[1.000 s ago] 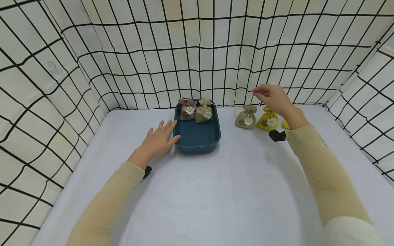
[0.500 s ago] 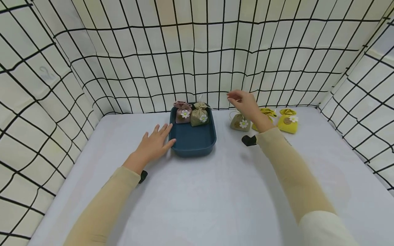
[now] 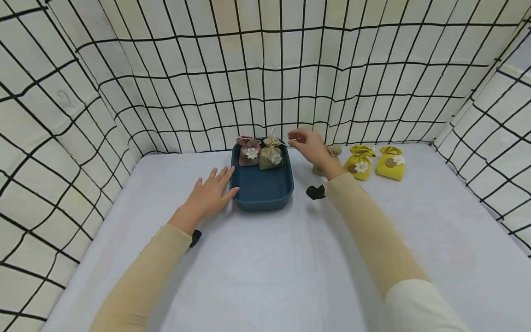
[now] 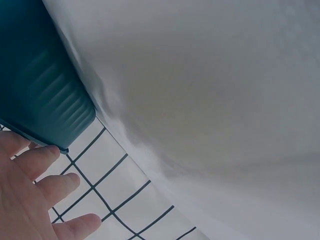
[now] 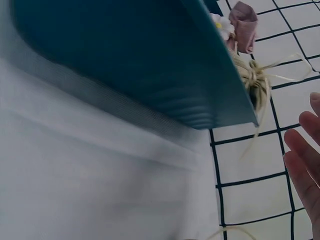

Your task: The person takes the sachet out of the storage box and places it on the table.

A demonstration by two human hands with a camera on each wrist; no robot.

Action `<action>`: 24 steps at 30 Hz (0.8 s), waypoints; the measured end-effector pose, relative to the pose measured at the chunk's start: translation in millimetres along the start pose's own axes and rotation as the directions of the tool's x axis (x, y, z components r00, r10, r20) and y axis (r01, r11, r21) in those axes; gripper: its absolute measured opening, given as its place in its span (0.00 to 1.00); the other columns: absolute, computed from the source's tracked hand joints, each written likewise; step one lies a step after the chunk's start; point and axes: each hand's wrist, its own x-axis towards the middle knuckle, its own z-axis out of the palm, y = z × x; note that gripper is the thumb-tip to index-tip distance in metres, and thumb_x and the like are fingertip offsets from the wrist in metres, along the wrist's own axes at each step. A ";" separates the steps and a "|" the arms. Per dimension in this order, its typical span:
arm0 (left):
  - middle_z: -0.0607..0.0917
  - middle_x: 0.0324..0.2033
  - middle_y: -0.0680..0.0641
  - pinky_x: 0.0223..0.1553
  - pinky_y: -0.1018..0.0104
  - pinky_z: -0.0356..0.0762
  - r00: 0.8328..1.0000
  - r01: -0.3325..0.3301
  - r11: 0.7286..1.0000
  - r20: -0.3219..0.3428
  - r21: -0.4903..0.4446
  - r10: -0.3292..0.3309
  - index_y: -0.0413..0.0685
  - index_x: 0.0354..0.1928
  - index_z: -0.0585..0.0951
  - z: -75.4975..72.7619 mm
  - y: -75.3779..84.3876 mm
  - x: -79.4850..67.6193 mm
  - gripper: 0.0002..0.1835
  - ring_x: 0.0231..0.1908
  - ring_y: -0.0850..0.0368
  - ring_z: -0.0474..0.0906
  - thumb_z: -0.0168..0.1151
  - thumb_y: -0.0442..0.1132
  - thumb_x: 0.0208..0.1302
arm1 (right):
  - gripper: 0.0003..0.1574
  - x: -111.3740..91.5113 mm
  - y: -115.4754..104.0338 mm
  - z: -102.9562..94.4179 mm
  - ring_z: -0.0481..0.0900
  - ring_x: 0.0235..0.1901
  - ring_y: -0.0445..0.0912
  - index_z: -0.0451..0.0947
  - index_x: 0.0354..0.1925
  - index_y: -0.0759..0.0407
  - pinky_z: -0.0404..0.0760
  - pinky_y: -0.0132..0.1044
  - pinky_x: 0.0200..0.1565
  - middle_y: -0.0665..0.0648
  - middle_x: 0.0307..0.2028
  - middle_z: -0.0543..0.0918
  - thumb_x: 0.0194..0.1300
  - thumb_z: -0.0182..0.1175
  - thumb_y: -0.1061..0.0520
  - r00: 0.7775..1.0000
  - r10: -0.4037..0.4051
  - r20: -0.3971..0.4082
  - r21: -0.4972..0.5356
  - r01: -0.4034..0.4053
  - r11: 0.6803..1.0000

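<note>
A dark blue tray (image 3: 263,203) holds a pink drawstring pouch (image 3: 247,159) and an olive-beige drawstring pouch (image 3: 267,161), each with a white flower, side by side at its far end. My left hand (image 3: 209,193) is spread with its fingertips at the tray's left rim; the left wrist view shows the fingers (image 4: 42,157) at that rim. Just right of the olive-beige pouch hovers my right hand (image 3: 311,147), fingers loosely bent, holding nothing visible. In the right wrist view, its fingers (image 5: 302,155) are apart from the pouch's cord. Behind that hand, another beige pouch (image 3: 334,150) is mostly hidden.
Two yellow pouches (image 3: 360,163) with white flowers lie on the white table (image 3: 265,267), right of my right hand. Black netting (image 3: 199,83) over white sheeting rises behind the table and at both sides.
My right hand has moved left from above the yellow pouches to beside the tray. It now covers much of the loose beige pouch and uncovers the yellow ones. The left hand stays at the rim.
</note>
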 end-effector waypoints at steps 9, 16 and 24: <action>0.51 0.80 0.38 0.69 0.25 0.41 1.000 -0.012 1.000 -0.016 -0.009 0.012 0.49 0.83 0.46 1.9 0.5 0.4 0.41 0.78 0.33 0.41 0.45 0.60 0.80 | 0.24 7.0 -2.5 22.8 0.80 0.60 0.54 0.77 0.66 0.61 0.79 0.46 0.58 0.61 0.62 0.80 0.75 0.62 0.58 0.997 0.045 0.061 -0.027 -0.044 0.999; 0.52 0.80 0.39 0.69 0.25 0.43 1.000 -0.010 1.000 -0.018 -0.004 0.010 0.49 0.83 0.47 1.8 2.2 0.7 0.41 0.78 0.34 0.41 0.46 0.60 0.80 | 0.33 18.7 -5.5 29.5 0.76 0.65 0.55 0.69 0.73 0.60 0.78 0.48 0.60 0.62 0.67 0.76 0.74 0.64 0.58 0.985 0.075 0.153 -0.097 -0.060 0.993; 0.51 0.80 0.39 0.70 0.25 0.42 1.000 -0.006 1.000 -0.023 -0.014 0.006 0.49 0.83 0.47 1.0 0.4 -0.9 0.41 0.78 0.34 0.41 0.46 0.60 0.80 | 0.39 24.7 -10.4 34.5 0.74 0.66 0.57 0.64 0.76 0.63 0.76 0.48 0.62 0.66 0.67 0.75 0.72 0.65 0.60 0.973 0.091 0.210 -0.192 -0.050 0.980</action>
